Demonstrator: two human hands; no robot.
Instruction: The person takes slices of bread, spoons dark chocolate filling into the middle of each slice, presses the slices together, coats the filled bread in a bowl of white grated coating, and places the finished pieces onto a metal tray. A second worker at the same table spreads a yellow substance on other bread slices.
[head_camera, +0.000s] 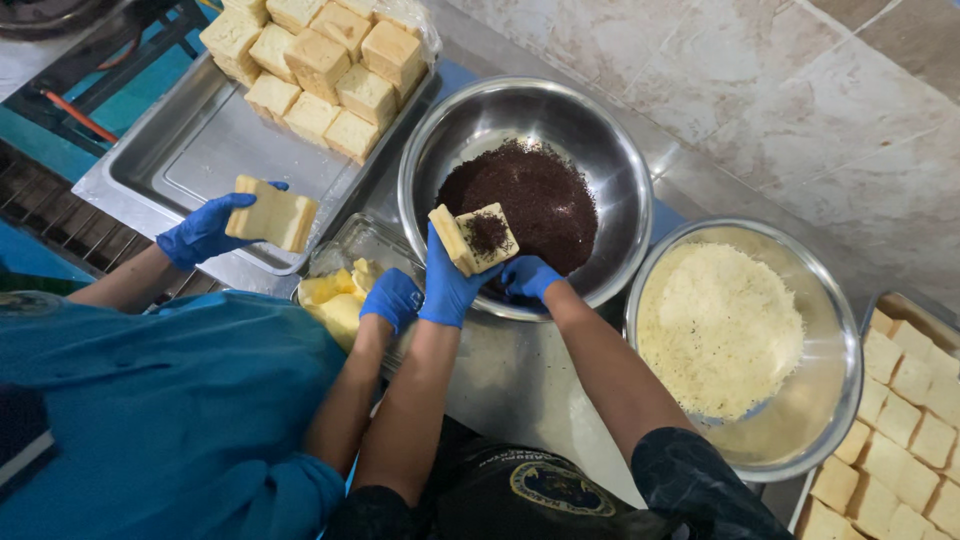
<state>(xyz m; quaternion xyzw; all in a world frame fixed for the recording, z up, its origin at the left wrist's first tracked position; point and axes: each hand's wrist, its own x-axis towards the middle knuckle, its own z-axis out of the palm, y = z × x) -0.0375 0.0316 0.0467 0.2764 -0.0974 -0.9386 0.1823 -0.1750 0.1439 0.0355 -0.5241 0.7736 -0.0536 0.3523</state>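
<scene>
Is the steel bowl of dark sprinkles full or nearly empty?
Partly filled: dark sprinkles cover only the floor of the steel bowl; its bare walls show above them.

At frame centre, the blue-gloved left hand holds a split pale bread square over the steel bowl of dark sprinkles. The gloved right hand dips into that bowl. Lower right sits a steel bowl of grated white cheese.

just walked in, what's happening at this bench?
The person's left hand holds a split bread square over a steel bowl of dark sprinkles; the right hand is at the bowl's near rim. A co-worker's gloved hand holds another bread square above a tray. A bowl of grated cheese sits right.
</scene>
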